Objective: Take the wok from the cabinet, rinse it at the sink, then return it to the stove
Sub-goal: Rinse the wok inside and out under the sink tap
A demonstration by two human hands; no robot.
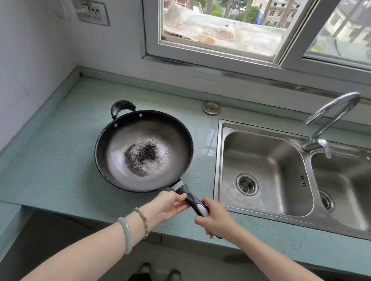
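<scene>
Small kitchen corner, pale green bench (48, 163) under a sliding window (219, 19). I note both hands low in frame at the bench's front edge. Left hand (169, 206) pinches the fore part of the wok's long handle (193, 201); right hand (216, 220) is wrapped tight round the handle's rear end. Just beyond the hands sits the wok (144, 151), over the bench; whether it rests on the surface or is held just above, I cannot tell. Its bowl shows a dark speckled patch at the centre and looks dry. To the right of the hands, the double sink (267, 171), basins with no water standing, faucet (331, 118) spout not running.

My read: wok is out of the cabinet, so the first step looks done. Rinse seems not yet begun. Stove is not in view; return leg is wholly left.
</scene>
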